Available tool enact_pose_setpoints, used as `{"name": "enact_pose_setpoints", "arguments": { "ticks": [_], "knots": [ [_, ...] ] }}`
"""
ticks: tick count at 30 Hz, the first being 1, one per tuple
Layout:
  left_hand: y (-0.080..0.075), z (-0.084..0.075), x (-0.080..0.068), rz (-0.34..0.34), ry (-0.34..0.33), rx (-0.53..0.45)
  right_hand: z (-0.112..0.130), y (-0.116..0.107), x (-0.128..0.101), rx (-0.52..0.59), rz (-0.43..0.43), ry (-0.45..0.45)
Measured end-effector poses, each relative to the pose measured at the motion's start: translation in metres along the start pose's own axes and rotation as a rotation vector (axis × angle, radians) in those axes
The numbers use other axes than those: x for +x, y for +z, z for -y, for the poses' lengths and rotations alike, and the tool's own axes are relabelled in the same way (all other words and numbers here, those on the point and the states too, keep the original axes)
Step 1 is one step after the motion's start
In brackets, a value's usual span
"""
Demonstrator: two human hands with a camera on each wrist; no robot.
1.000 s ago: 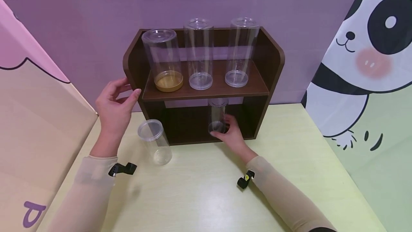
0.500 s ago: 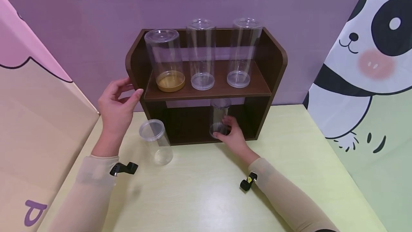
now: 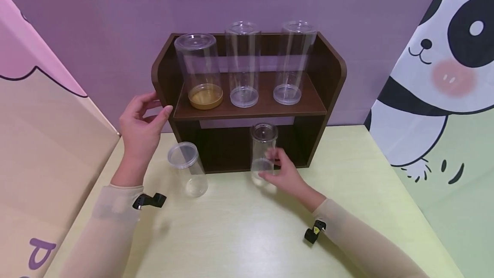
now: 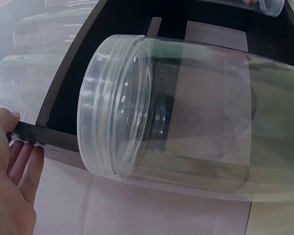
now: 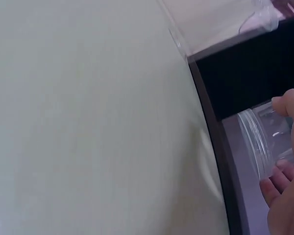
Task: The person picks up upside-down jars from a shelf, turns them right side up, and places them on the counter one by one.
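My right hand grips a slim clear plastic jar low on its body. The jar is at the front edge of the lower shelf, and I cannot tell whether its base touches anything. In the right wrist view its ringed end shows beside my fingers. On the left, my left hand pinches the side panel of the brown wooden shelf unit, thumb in front and fingers behind. A wider clear jar with a translucent lid stands on the table near that hand; it fills the left wrist view.
Along the upper shelf stand a wide jar with a gold base, a tall clear jar and another tall clear jar. The pale table lies in front. A purple backdrop and a panda-print panel enclose it.
My right hand has drawn the slim jar forward, from inside the lower shelf to its front edge. My left hand keeps its place on the side panel.
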State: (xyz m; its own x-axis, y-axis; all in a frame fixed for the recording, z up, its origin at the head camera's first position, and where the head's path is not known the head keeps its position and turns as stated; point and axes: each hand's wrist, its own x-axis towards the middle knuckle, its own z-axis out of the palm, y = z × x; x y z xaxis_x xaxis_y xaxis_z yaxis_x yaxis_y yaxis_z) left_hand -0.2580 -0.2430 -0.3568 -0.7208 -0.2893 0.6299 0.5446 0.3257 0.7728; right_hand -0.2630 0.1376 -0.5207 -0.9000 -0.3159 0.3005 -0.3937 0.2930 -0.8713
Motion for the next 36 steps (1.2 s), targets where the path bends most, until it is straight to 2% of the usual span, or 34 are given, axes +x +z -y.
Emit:
{"name": "enact_pose_setpoints", "arguments": {
  "ticks": [9, 16, 18, 20, 23, 25, 27, 30, 33, 36],
  "knots": [
    [0.003, 0.002, 0.0, 0.012, 0.018, -0.026, 0.015, -0.009, -0.025, -0.017, 0.104, 0.019],
    [0.003, -0.001, 0.0, 0.0, 0.01, -0.007, 0.02, -0.01, -0.031, 0.006, 0.129, -0.012],
    [0.004, -0.003, -0.001, -0.025, 0.005, -0.011, 0.021, -0.01, -0.031, 0.012, 0.128, -0.021],
    [0.006, -0.007, -0.004, -0.095, 0.024, -0.035, 0.021, -0.01, -0.031, 0.015, 0.127, -0.025],
    [0.01, -0.015, -0.013, -0.213, 0.12, -0.092, 0.021, -0.01, -0.031, 0.016, 0.132, -0.03],
    [0.013, -0.022, -0.02, -0.243, 0.201, -0.122, 0.022, -0.01, -0.031, 0.017, 0.137, -0.027],
    [0.018, -0.028, -0.029, -0.171, 0.267, -0.135, 0.023, -0.011, -0.031, 0.016, 0.141, -0.018],
    [0.03, -0.036, -0.043, 0.05, 0.299, -0.124, 0.025, -0.011, -0.031, 0.021, 0.144, -0.004],
    [0.044, -0.038, -0.058, 0.288, 0.278, -0.088, 0.026, -0.009, -0.031, 0.03, 0.153, 0.0],
    [0.058, -0.038, -0.071, 0.469, 0.203, -0.061, 0.028, -0.008, -0.032, 0.041, 0.164, -0.005]
  ]
}}
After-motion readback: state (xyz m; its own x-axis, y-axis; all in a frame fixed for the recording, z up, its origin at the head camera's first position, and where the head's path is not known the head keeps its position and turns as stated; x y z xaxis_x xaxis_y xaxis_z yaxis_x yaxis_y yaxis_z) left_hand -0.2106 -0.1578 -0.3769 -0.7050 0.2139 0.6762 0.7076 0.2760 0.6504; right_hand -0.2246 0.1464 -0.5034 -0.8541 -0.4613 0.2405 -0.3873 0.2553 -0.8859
